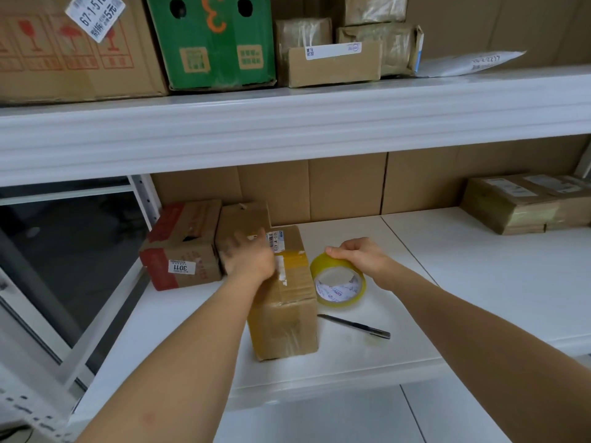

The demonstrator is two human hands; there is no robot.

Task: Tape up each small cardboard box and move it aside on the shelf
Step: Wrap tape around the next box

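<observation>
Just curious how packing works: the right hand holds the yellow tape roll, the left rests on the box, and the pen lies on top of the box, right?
Not quite. The head view shows the pen lying on the white shelf beside the box, not on it. The rest holds.

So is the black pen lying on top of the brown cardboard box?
No, the black pen lies on the white shelf, just right of the brown cardboard box and apart from it.

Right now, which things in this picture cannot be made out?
Head view only:
- Left hand: motion-blurred over the small cardboard box, so its contact is unclear.
- Box label: partly hidden by that hand, print too small.
- Tape roll: right hand covers its top, loose end unseen.
- Box with the 3011 sticker: other print blurred.
</observation>
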